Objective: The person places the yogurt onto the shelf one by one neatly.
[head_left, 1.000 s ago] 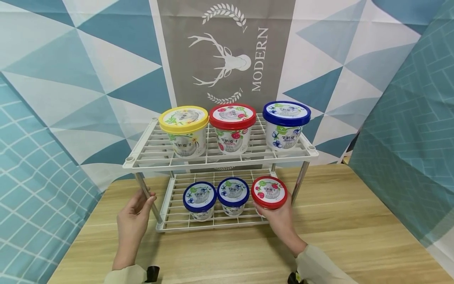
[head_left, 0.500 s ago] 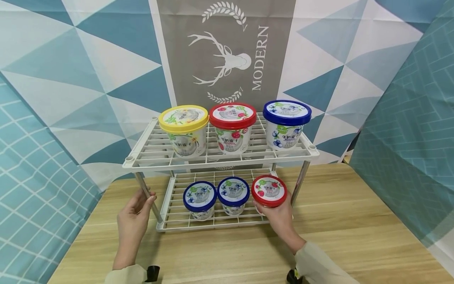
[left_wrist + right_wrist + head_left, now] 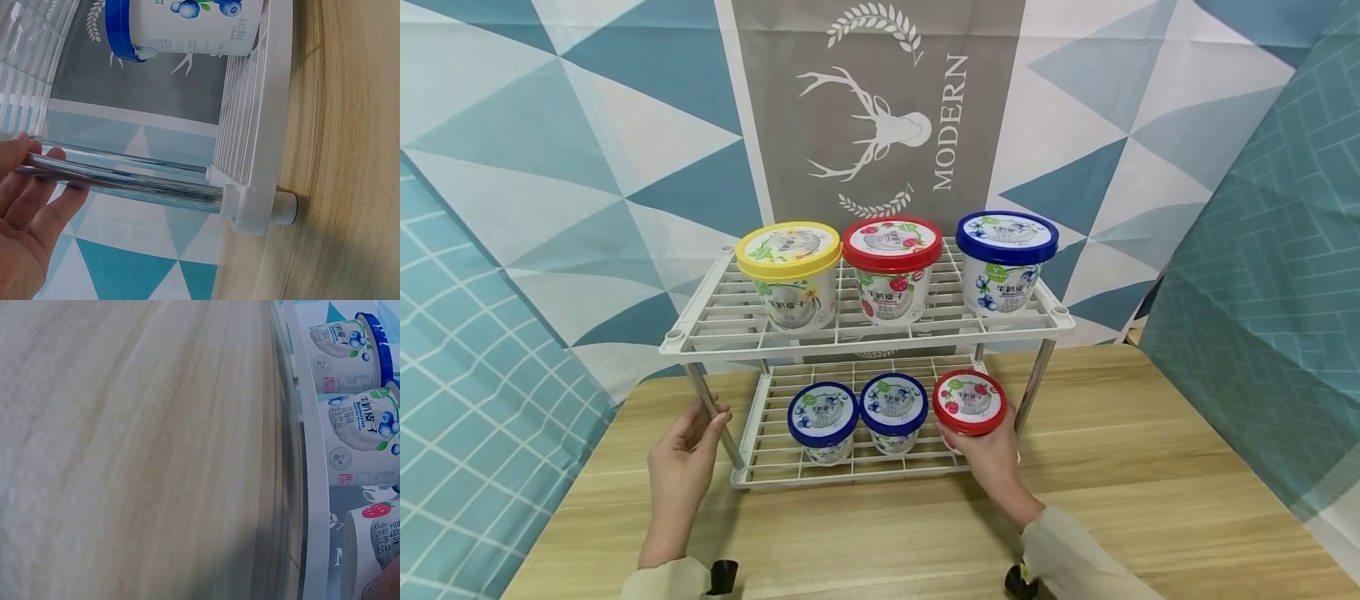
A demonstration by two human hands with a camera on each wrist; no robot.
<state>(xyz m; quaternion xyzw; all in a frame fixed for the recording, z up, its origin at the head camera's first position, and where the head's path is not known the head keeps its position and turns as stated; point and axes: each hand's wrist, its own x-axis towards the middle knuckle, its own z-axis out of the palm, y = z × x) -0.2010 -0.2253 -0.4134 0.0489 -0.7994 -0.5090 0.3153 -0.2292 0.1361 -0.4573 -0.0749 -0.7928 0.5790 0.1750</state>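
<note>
On the lower tier of a white two-tier rack (image 3: 865, 343), my right hand (image 3: 996, 462) grips a red-lidded strawberry tub (image 3: 970, 403) near the right front leg. In the right wrist view only a sliver of that hand shows beside the strawberry tub (image 3: 369, 550). Two blue-lidded blueberry tubs, a left one (image 3: 823, 417) and a middle one (image 3: 893, 407), stand to its left. My left hand (image 3: 681, 462) holds the rack's left front metal leg (image 3: 721, 425). Close up in the left wrist view, the fingers of my left hand (image 3: 31, 212) curl round the shiny leg (image 3: 137, 181).
Larger tubs stand on the upper tier: one yellow-lidded (image 3: 790, 275), one red-lidded (image 3: 892, 271), one blue-lidded (image 3: 1004, 262). The rack stands on a wooden table (image 3: 865, 542). Behind hangs a patterned cloth (image 3: 880, 108) with a deer print.
The red-lidded tub in my right hand stays almost in place, and my right forearm shifts very slightly left. My left hand keeps its hold on the leg.
</note>
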